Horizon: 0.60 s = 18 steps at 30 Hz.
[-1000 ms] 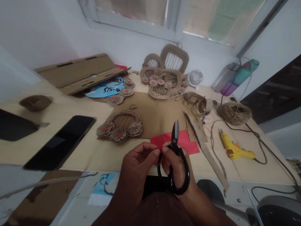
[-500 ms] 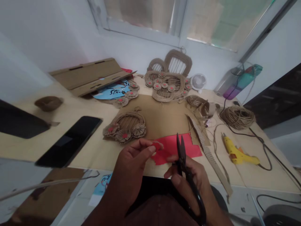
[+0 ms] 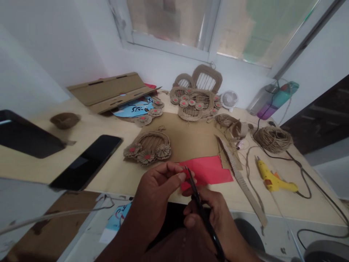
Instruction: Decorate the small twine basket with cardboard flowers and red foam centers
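My left hand (image 3: 158,189) pinches a small piece of red paper between thumb and fingers, over the table's front edge. In my right hand (image 3: 209,211) is a pair of black scissors (image 3: 200,203), its blade tips right at that small piece. Whether the blades touch the paper I cannot tell. A larger sheet of red paper (image 3: 212,170) lies just behind both hands. Left of it sits a woven twine basket shape (image 3: 152,142) with pleated cardboard rosettes, two of them with red centres.
A yellow glue gun (image 3: 274,176) with its cord and a twine ball (image 3: 274,138) lie right. A corrugated strip (image 3: 242,182) crosses the front edge. A black phone (image 3: 87,162) lies left. Finished twine pieces (image 3: 195,102) and a small white fan (image 3: 229,99) stand at the back.
The scissors have swung left and down, from upright beside the left hand to its fingertips, and the right hand has moved left with them. The view has shifted slightly.
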Available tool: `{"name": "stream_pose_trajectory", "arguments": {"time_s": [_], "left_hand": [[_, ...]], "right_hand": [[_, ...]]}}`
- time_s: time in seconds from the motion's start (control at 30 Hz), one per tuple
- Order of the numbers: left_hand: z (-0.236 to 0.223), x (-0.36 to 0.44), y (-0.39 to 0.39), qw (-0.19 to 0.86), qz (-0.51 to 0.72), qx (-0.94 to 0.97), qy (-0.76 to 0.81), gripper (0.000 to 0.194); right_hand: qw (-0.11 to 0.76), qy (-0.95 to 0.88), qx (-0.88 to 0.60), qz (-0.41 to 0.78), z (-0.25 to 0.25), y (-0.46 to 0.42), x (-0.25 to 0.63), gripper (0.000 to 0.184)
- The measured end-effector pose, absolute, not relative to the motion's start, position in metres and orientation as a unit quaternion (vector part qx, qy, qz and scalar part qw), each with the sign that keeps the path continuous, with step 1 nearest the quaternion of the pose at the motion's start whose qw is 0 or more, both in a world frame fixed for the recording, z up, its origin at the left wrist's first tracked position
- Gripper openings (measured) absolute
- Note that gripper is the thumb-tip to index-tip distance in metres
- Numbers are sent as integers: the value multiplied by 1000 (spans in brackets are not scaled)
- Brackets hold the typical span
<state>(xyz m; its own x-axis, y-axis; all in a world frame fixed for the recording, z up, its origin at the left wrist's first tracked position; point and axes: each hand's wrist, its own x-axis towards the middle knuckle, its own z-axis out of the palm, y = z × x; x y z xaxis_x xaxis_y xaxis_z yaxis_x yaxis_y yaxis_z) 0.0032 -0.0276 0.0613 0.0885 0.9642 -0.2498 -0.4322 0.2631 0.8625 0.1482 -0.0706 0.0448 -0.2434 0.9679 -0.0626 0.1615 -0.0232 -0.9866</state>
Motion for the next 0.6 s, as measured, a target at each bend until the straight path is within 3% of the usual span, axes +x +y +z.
{"name": "stream_pose_trajectory", "arguments": {"time_s": [0.33, 0.6], "left_hand": [[61, 0, -26, 655, 512, 330, 447, 9], [62, 1, -26, 656, 514, 336, 439, 8]], "right_hand": [[405, -602, -479, 493, 46, -70, 146, 25], [415, -571, -512, 489, 39, -70, 142, 35]]}}
